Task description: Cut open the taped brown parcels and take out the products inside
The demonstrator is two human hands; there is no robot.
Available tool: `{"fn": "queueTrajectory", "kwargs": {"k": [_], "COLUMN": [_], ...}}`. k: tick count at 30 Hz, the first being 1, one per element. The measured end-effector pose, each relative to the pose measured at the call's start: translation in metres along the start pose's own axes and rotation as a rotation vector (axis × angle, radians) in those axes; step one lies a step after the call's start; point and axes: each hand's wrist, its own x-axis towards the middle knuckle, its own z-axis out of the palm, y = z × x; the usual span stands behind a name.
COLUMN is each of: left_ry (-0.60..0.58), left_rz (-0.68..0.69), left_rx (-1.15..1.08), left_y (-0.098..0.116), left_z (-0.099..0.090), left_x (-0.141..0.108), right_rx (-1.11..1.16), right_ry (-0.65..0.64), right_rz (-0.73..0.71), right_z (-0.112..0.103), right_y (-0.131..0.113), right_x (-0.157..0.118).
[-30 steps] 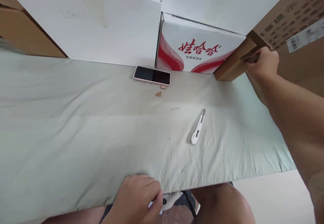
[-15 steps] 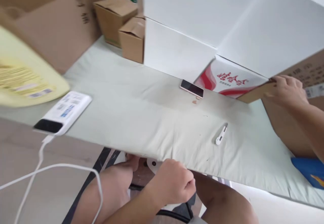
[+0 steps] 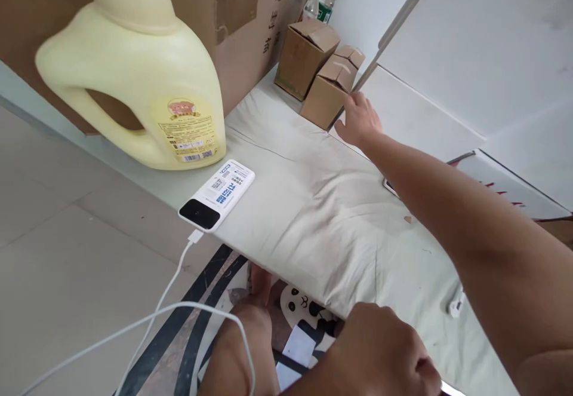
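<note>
My right hand [image 3: 360,121] reaches across the cloth-covered surface to the narrow gap between the smaller cardboard box [image 3: 329,94] and the white panels [image 3: 425,106]. Its thumb and fingers are apart, fingertips at the box's right edge; whether they press on it I cannot tell. My left hand [image 3: 385,351] is a closed fist above my lap, by the surface's front edge, with nothing visible in it. Under my right forearm, a phone [image 3: 389,187] shows only its end. A small white cutter [image 3: 455,303] lies partly behind the same arm.
A pale yellow jug [image 3: 147,85] stands at left before a large cardboard box [image 3: 250,31]. A white power bank [image 3: 219,196] with a white cable [image 3: 174,276] lies near the front edge. Another cardboard box [image 3: 298,55] and plastic bottles [image 3: 320,8] stand behind. A red-and-white carton [image 3: 514,184] is at right.
My right hand has moved from the carton's right end far left to the smaller cardboard box. The view has swung left, showing the whole jug body. My left hand stays a fist.
</note>
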Motion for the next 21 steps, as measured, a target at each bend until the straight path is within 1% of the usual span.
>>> {"fn": "queueTrajectory", "kwargs": {"k": [2, 3, 5, 7, 8, 9, 12, 15, 17, 19, 21], "left_ry": [0.002, 0.017, 0.065, 0.109, 0.125, 0.136, 0.134, 0.148, 0.207, 0.329, 0.53], "left_rz": [-0.005, -0.021, -0.099, -0.191, -0.214, -0.214, -0.138, -0.074, -0.048, -0.047, -0.075], "left_rx": [-0.103, -0.137, -0.169, -0.19, -0.204, -0.214, -0.193, -0.109, -0.061, -0.038, -0.042], "left_y": [-0.006, -0.009, -0.014, -0.017, -0.018, -0.018, -0.017, -0.017, -0.019, -0.021, -0.023], "left_z": [-0.005, -0.005, -0.004, -0.001, -0.001, -0.001, -0.005, -0.01, -0.012, -0.011, -0.009], "left_x": [-0.001, -0.001, -0.002, -0.004, -0.004, -0.005, -0.004, 0.001, 0.003, 0.005, 0.005], "right_rx": [0.029, 0.035, 0.03, 0.002, -0.009, -0.015, 0.003, 0.037, 0.072, 0.131, 0.199], "right_ry": [0.02, 0.026, 0.032, 0.024, 0.011, -0.004, -0.023, 0.008, 0.041, 0.07, 0.106], "right_rz": [0.06, 0.08, 0.119, 0.162, 0.173, 0.177, 0.159, 0.107, 0.061, 0.044, 0.044], "right_z": [0.01, 0.014, 0.02, 0.021, 0.02, 0.018, 0.007, -0.001, -0.005, -0.006, -0.007], "right_y": [-0.014, -0.018, -0.023, -0.027, -0.028, -0.03, -0.037, -0.04, -0.039, -0.034, -0.023], "right_x": [0.031, 0.042, 0.055, 0.06, 0.061, 0.061, 0.059, 0.044, 0.022, -0.01, -0.054]}}
